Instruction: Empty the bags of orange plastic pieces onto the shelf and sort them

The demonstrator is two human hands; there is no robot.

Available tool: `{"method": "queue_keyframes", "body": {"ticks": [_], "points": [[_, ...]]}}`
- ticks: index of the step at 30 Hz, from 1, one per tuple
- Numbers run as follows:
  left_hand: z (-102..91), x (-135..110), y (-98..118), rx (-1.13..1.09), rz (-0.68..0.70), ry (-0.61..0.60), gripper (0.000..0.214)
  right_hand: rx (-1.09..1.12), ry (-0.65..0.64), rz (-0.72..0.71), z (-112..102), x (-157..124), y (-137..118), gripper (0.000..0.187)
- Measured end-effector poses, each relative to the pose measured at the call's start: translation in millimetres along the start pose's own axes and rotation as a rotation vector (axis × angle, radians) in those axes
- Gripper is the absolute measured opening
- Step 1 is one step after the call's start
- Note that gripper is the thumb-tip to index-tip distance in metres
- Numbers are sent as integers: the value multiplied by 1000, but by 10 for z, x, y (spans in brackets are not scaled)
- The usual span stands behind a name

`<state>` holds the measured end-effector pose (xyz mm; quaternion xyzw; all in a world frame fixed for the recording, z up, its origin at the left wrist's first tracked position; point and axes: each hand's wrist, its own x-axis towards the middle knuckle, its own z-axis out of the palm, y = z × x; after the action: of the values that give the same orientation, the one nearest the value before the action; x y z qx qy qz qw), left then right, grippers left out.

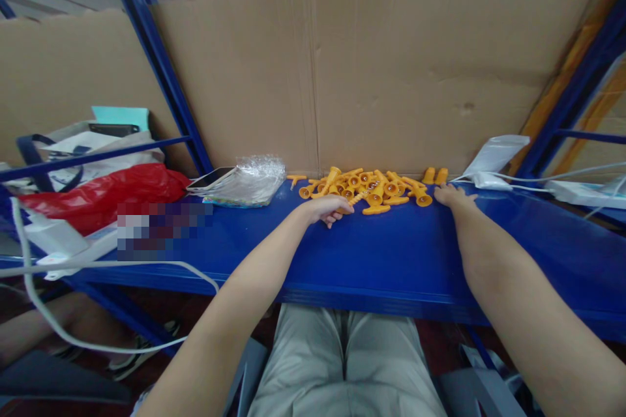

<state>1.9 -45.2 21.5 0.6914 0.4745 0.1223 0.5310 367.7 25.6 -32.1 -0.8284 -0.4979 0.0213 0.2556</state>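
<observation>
My left hand [328, 208] is closed around an orange plastic screw [360, 197], whose threaded shaft points to the upper right. Its fingers cover the other end of the piece. Just beyond lies a pile of orange plastic parts [376, 192], with flared, cup-like pieces and T-shaped handles jumbled together. My right hand [452, 196] rests with spread fingers on the blue table [381, 254], to the right of the pile. Two orange cup-like pieces [435, 176] stand side by side right behind its fingertips. One T-shaped orange screw [295, 179] lies apart at the pile's left end.
Cardboard [391, 65] walls off the back. A clear plastic packet [249, 182] and a phone-like device [212, 178] lie left, beside a red bag [117, 192]. White cables and a power strip [587, 194] sit right. Another person's leg [73, 319] shows lower left.
</observation>
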Motion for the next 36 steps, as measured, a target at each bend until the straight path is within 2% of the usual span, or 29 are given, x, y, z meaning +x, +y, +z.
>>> {"method": "queue_keyframes", "body": {"ticks": [3,6,9,11,13,15,17,19,24,28,30,33,36], "points": [[9,-18,13,8,-3,8,15,-58,-96,77,-78,-67,-85,52],[26,-28,23,18,-3,25,15,-78,-97,62,-158,-152,-140,49],[54,-24,41,23,20,97,12,-104,-94,82,-229,-238,-158,46],[73,-12,53,51,53,197,7,-105,-55,82,-267,-290,-162,42],[81,7,52,142,118,354,3,-86,21,64,-296,-334,-170,39],[70,25,31,293,228,544,9,-44,141,23,-313,-365,-192,41],[43,36,-6,434,341,686,19,6,273,-48,-324,-383,-243,44],[12,37,-45,510,411,730,30,42,363,-149,-332,-393,-337,47],[-16,45,-87,521,504,720,39,56,429,-471,-329,-462,-776,43],[-19,97,-97,498,580,762,40,73,470,-858,-262,-659,-1207,40],[-33,127,-110,481,621,779,42,30,427,-1074,-211,-804,-1382,42],[-70,159,-140,462,624,812,48,-66,274,-1358,-137,-1009,-1550,46],[-108,178,-175,458,599,826,51,-77,201,-1472,-84,-1125,-1605,51]]}}
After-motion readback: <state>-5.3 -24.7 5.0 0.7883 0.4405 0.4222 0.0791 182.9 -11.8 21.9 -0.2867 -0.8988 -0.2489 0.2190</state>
